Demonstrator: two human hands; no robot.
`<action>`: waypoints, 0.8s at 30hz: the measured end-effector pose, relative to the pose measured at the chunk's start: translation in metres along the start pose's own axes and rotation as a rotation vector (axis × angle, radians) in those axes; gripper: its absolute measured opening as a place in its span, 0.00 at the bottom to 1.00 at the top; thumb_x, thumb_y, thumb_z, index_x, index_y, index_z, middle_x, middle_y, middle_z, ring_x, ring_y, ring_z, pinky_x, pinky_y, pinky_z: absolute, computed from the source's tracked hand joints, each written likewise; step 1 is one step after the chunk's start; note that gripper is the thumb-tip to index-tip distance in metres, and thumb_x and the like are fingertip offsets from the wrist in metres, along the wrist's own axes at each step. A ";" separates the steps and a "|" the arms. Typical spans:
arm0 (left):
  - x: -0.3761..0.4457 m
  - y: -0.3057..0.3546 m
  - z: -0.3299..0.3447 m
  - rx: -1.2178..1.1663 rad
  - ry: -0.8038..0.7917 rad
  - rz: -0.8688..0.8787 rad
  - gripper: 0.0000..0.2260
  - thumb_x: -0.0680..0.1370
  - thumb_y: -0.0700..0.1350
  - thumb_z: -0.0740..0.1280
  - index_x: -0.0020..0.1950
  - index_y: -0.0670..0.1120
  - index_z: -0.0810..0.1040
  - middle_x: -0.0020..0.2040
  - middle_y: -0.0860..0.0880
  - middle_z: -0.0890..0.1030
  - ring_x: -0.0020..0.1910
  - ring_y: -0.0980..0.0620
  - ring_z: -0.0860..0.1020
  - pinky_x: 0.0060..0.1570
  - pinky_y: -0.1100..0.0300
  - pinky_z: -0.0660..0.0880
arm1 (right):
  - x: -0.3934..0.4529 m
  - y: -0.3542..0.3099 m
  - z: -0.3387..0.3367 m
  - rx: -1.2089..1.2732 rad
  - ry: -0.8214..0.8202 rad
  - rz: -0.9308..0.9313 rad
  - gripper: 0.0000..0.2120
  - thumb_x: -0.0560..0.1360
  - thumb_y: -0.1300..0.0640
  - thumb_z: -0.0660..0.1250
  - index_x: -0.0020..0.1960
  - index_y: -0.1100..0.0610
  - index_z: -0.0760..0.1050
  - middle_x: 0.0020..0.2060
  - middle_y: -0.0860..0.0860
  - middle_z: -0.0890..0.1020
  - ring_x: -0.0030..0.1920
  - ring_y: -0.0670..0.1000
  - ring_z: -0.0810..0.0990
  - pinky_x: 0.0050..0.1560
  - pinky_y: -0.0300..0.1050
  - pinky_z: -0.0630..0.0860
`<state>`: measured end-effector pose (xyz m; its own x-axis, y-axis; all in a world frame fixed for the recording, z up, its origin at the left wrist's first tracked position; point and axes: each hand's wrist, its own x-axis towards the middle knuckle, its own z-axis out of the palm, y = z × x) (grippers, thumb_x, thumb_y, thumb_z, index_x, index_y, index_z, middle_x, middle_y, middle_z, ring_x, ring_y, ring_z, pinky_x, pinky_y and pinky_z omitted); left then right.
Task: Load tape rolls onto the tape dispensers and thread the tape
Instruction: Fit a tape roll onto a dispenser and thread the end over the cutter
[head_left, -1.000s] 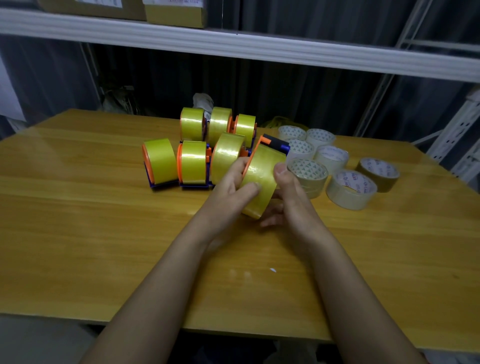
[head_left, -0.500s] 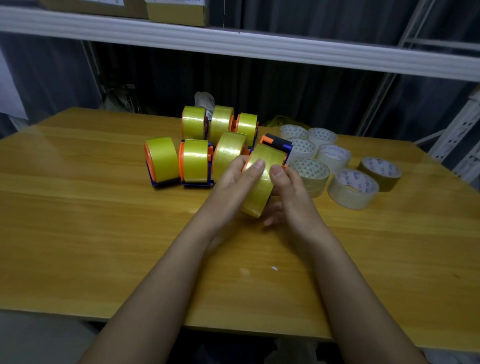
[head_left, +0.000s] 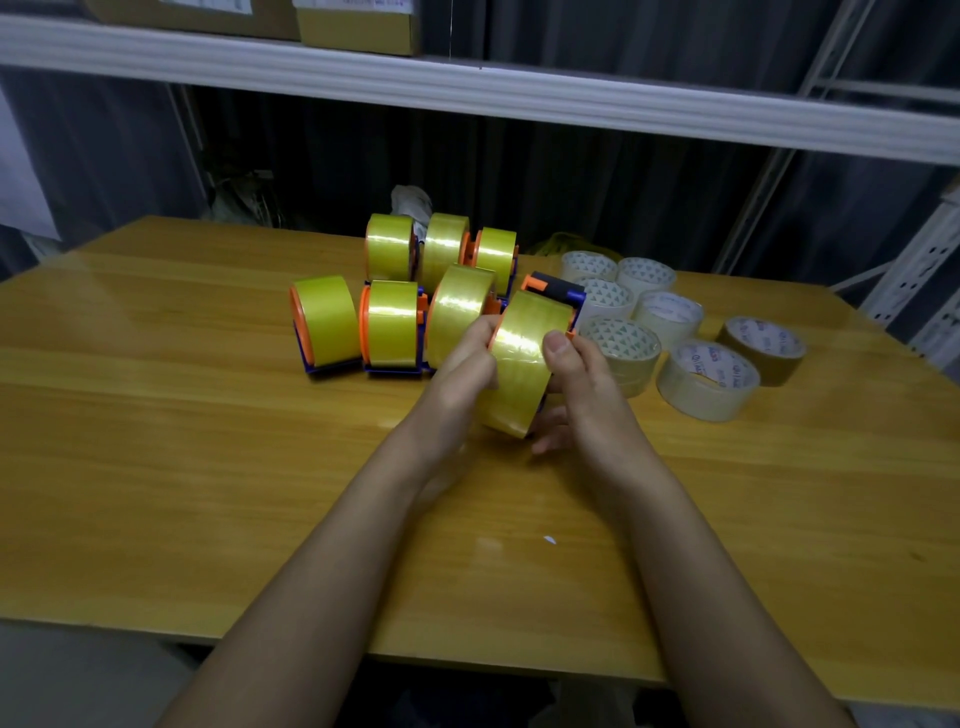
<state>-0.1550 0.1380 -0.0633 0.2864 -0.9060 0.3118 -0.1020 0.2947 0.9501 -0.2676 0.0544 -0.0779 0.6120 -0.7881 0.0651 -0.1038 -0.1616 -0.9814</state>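
Tape roll (head_left: 519, 358), glossy yellow and see-through, sits tilted in an orange and blue dispenser (head_left: 555, 292) held just above the wooden table (head_left: 156, 467) near its middle. Left hand (head_left: 462, 364) grips the roll's left edge with curled fingers; right hand (head_left: 582, 379) clasps the right side, thumb pressed on the tape's face. Behind them to the left stand six loaded dispensers (head_left: 389, 322) in two rows. To the right lie loose rolls (head_left: 706, 379), clear ones and a brown one.
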 end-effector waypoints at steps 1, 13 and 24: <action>-0.001 -0.002 -0.001 -0.022 0.000 -0.021 0.18 0.69 0.41 0.54 0.56 0.51 0.72 0.45 0.56 0.81 0.44 0.61 0.79 0.42 0.65 0.76 | 0.000 0.000 0.000 0.000 0.001 -0.001 0.44 0.62 0.26 0.60 0.70 0.48 0.64 0.51 0.52 0.80 0.40 0.52 0.84 0.29 0.43 0.77; -0.002 -0.008 -0.004 -0.041 0.056 -0.139 0.26 0.74 0.53 0.59 0.69 0.42 0.69 0.62 0.45 0.77 0.62 0.50 0.75 0.61 0.56 0.73 | 0.000 0.000 0.000 0.025 -0.018 0.011 0.46 0.59 0.24 0.59 0.70 0.48 0.65 0.53 0.53 0.80 0.40 0.51 0.84 0.30 0.42 0.76; 0.015 -0.009 -0.001 0.018 0.066 -0.142 0.16 0.69 0.40 0.56 0.56 0.48 0.72 0.42 0.57 0.79 0.43 0.64 0.78 0.37 0.72 0.74 | 0.000 0.000 0.000 -0.003 -0.005 -0.005 0.45 0.60 0.25 0.59 0.70 0.48 0.64 0.52 0.53 0.80 0.40 0.52 0.84 0.30 0.43 0.77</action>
<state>-0.1493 0.1225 -0.0670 0.3613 -0.9160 0.1745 -0.0730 0.1588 0.9846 -0.2680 0.0542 -0.0777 0.6163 -0.7845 0.0692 -0.1033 -0.1676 -0.9804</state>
